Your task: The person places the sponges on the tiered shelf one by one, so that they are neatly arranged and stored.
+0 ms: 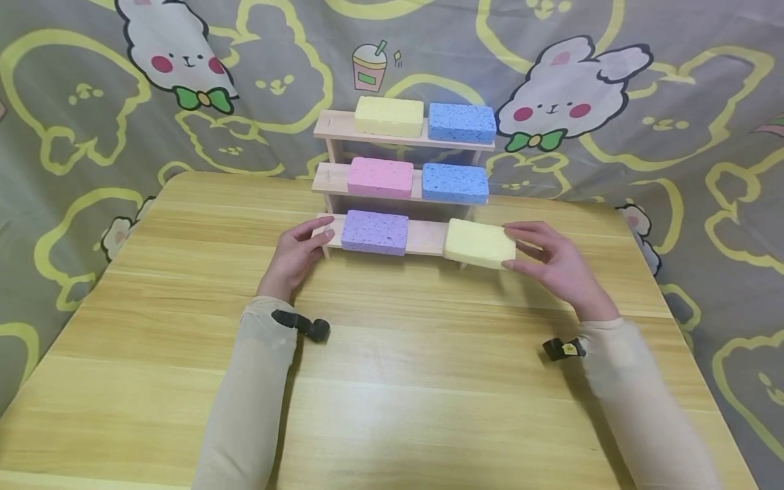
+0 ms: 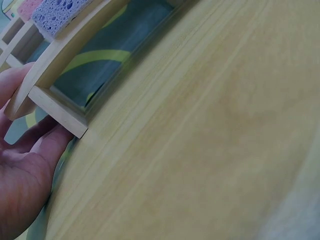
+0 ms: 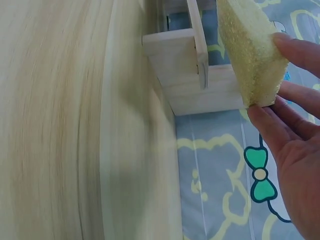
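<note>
A three-tier wooden display rack (image 1: 427,237) stands at the back of the table. My left hand (image 1: 292,258) grips the left end of its lowest shelf, fingers around the board's end in the left wrist view. Beside those fingers a purple sponge (image 1: 375,233) lies on that shelf. With thumb and fingers, my right hand (image 1: 560,265) pinches a yellow sponge (image 1: 480,243) by its right end. In the right wrist view this yellow sponge (image 3: 247,50) is tilted and held over the shelf's right end, with a gap below it.
The middle shelf carries a pink sponge (image 1: 380,177) and a blue sponge (image 1: 455,183). On the top shelf are another yellow sponge (image 1: 388,116) and another blue sponge (image 1: 462,123). A patterned grey cloth (image 1: 441,41) hangs behind the wooden table (image 1: 416,381).
</note>
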Available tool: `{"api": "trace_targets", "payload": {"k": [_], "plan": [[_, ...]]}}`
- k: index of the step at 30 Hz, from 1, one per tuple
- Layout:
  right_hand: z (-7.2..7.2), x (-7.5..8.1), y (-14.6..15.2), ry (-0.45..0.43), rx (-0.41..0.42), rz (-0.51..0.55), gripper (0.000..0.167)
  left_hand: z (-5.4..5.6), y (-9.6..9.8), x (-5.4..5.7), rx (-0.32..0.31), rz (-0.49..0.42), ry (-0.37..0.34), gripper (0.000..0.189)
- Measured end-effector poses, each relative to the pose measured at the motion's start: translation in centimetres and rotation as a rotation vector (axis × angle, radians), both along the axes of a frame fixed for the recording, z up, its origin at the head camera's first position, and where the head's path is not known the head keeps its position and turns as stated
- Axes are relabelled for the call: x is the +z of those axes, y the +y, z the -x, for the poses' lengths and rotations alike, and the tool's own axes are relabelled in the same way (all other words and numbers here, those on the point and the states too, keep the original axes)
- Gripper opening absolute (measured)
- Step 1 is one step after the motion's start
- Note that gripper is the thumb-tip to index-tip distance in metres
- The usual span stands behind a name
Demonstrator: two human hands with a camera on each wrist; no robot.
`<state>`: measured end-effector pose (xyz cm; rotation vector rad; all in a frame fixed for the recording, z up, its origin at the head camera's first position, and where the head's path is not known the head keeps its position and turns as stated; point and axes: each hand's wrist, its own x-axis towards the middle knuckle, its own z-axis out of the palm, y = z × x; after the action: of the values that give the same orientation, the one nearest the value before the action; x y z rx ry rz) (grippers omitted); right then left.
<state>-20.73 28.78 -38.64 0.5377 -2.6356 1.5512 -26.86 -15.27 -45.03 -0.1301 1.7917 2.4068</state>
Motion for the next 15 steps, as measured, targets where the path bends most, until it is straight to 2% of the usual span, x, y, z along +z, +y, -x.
{"api": "trace_targets", "payload": {"k": [8, 15], "plan": [[0.8, -0.5, -1.1, 0.009, 0.068, 0.077, 0.054, 0.0, -0.1, 0.0, -0.003, 0.011, -0.002, 0.044], [1.3, -0.7, -2.0, -0.008, 0.076, 0.069, 0.053, 0.0, 0.0, 0.1, -0.006, 0.021, -0.007, 0.045]]}}
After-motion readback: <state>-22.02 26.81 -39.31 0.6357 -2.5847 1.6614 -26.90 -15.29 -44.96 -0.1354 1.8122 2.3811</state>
